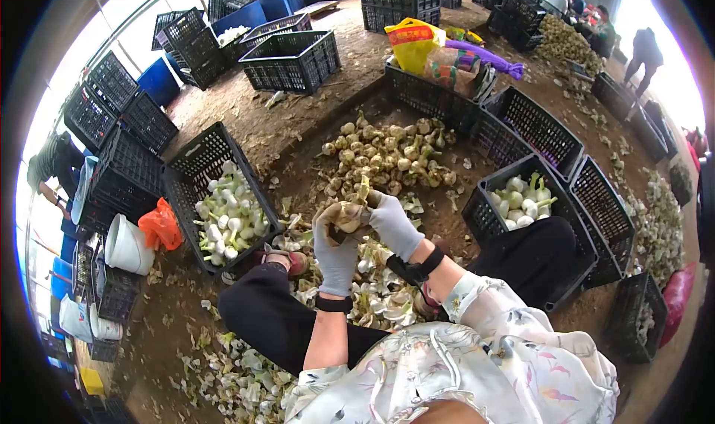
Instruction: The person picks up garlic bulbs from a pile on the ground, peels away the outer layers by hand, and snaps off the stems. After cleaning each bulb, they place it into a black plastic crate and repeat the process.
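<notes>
Both hands wear pale grey gloves and meet in front of me over the floor. My left hand is closed around a brownish, unpeeled garlic bulb. The fingers of my right hand are closed at the bulb's stem side; whether a small tool is among them cannot be made out. Beyond the hands lies a pile of unpeeled garlic bulbs. Peeled skins litter the ground below. Smooth white bulbs with green stems fill part of a left crate and a right crate.
A black crate holding bags stands past the pile, with more black crates along the right. Crate stacks, a white bucket and an orange bag are at left. Other people are farther off.
</notes>
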`<act>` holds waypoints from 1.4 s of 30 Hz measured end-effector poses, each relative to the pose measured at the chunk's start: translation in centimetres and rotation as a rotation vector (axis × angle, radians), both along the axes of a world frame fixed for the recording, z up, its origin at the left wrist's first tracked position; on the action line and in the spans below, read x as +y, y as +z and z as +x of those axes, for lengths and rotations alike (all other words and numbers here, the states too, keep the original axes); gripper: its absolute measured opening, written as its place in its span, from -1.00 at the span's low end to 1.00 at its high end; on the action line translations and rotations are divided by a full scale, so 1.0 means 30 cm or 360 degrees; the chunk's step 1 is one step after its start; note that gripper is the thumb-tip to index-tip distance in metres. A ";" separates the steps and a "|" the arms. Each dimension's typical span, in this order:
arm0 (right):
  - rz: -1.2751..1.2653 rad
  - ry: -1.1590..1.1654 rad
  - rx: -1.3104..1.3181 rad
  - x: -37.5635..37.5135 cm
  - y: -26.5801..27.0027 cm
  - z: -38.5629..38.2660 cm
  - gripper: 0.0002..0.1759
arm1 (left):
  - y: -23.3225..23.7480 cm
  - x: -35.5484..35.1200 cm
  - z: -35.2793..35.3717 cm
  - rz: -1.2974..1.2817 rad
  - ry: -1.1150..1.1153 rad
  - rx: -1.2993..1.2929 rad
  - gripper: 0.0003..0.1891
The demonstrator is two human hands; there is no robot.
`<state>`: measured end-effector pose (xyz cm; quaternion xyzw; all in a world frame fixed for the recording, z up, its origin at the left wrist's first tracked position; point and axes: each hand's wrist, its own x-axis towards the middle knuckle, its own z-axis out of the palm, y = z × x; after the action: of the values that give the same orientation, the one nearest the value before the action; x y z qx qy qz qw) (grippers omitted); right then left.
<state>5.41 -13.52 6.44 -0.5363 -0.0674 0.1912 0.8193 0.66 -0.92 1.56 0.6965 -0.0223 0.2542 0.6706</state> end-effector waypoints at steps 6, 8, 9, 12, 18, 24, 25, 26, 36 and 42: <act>0.0064 0.0017 -0.0076 -0.023 -0.017 0.011 -0.77 | 0.035 -0.012 -0.013 -0.0364 -0.0118 0.0071 -0.34; 0.0083 0.0027 -0.0048 -0.029 -0.019 0.015 -0.78 | 0.037 -0.009 -0.017 -0.0395 -0.0174 0.0089 -0.34; 0.0110 0.0030 -0.0033 -0.033 -0.022 0.017 -0.77 | 0.038 -0.008 -0.021 -0.0390 -0.0177 0.0096 -0.34; 0.0050 0.0143 -0.0240 -0.070 -0.044 0.043 -0.72 | 0.080 -0.019 -0.037 -0.0556 -0.0287 0.0085 -0.38; -0.0226 0.0091 -0.0998 -0.111 -0.027 0.058 -0.66 | 0.121 0.001 -0.053 -0.1207 -0.0586 0.0307 -0.49; -0.0439 0.0031 -0.0812 -0.100 -0.022 0.023 -0.78 | 0.097 -0.008 -0.045 -0.0664 -0.0340 0.0300 -0.43; -0.0287 -0.0010 -0.0565 -0.097 -0.018 0.020 -0.79 | 0.096 0.030 -0.047 -0.0913 -0.0550 0.0424 -0.42; -0.0134 -0.0051 -0.0328 -0.091 -0.011 0.023 -0.79 | 0.094 0.052 -0.041 -0.1159 -0.0763 0.0538 -0.40; -0.1341 -0.0030 -0.0304 -0.171 -0.283 0.164 -0.76 | 0.107 0.040 -0.055 -0.0815 -0.0570 0.0289 -0.24; -0.1028 0.0257 -0.1438 -0.111 0.067 0.037 -0.56 | 0.104 0.043 -0.045 -0.0264 -0.0352 0.0339 -0.23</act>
<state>6.53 -16.84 8.46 -0.7817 -0.3906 0.0154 0.4859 -0.70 0.38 4.68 0.6551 -0.0066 0.1047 0.7482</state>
